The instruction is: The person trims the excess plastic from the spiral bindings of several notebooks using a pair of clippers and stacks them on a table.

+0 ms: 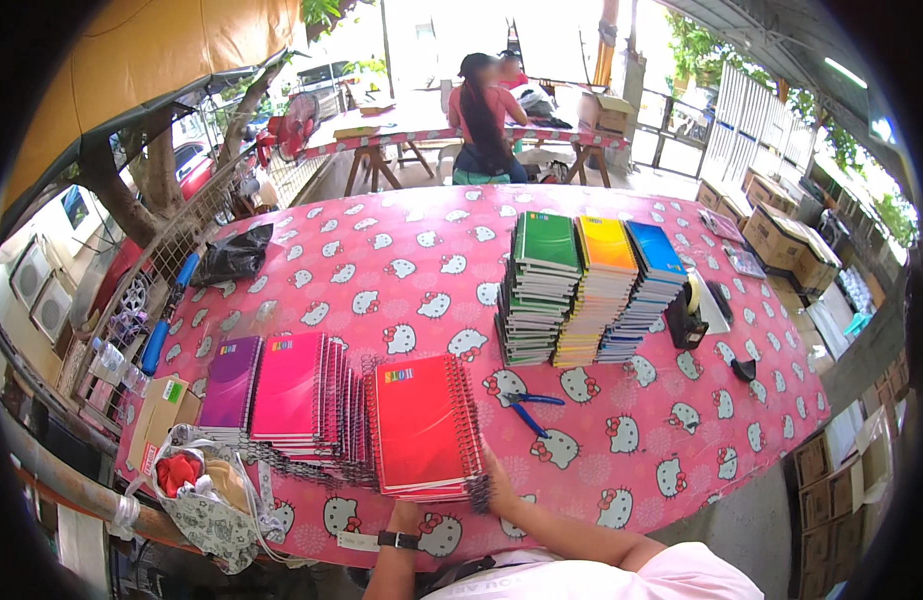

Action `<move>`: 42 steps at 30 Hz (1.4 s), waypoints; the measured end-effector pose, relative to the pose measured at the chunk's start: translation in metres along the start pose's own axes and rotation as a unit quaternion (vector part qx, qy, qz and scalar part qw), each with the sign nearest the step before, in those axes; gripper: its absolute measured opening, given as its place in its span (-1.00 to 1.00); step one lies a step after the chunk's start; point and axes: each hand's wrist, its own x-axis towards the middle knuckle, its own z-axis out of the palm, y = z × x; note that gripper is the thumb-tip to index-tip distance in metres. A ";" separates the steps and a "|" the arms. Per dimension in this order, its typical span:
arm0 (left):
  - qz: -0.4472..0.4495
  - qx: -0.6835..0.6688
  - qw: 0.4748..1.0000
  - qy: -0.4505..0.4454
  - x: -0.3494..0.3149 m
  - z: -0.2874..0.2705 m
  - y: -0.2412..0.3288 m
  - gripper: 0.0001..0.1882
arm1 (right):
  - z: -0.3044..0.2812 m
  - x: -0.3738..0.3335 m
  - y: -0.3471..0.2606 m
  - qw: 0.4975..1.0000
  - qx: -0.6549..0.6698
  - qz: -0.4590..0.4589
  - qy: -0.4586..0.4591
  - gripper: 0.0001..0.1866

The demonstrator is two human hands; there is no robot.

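Note:
A stack of red spiral notebooks (422, 420) is between my two hands at the table's near edge. My left hand (406, 516) is at the stack's near edge, its fingers mostly hidden by the notebooks. Along the right, coil-bound side, my right hand (502, 486) is closed against the stack. Touching or very close on the left stand pink spiral notebooks (290, 385), with purple notebooks (232, 375) beyond them. Farther right rise tall piles of green notebooks (547, 240), yellow notebooks (608, 243) and blue notebooks (657, 248).
Blue-handled pliers (530, 410) lie right of the red stack. A black tape dispenser (688, 318) stands beside the blue pile. A cloth bag (217, 510) and cardboard box (162, 415) sit at the left edge. A black plastic bag (234, 256) lies far left. Two people sit beyond.

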 end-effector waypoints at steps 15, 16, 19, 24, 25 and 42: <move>-0.021 0.002 1.000 -0.012 -0.002 -0.006 -0.005 -0.48 | 0.002 -0.004 0.046 0.996 0.035 0.019 -0.078 -0.44; -0.027 -0.004 1.000 0.009 -0.006 0.002 0.000 -0.50 | 0.000 -0.003 0.042 0.997 0.024 -0.003 -0.076 -0.44; -0.156 0.037 0.985 0.071 -0.013 0.013 0.028 -0.61 | -0.006 0.021 0.017 0.992 -0.019 -0.093 -0.084 -0.44; -0.141 -0.002 0.982 0.126 -0.039 0.033 0.030 -0.75 | -0.051 0.081 -0.032 0.936 -0.195 -0.061 -0.288 -0.34; -0.024 0.149 0.980 0.130 -0.041 0.038 0.039 -0.75 | -0.043 0.088 -0.043 0.917 -0.247 -0.029 -0.311 -0.34; -0.017 0.044 0.992 0.113 -0.023 0.010 0.009 -0.67 | -0.041 0.117 -0.030 0.870 -0.286 -0.192 -0.354 -0.73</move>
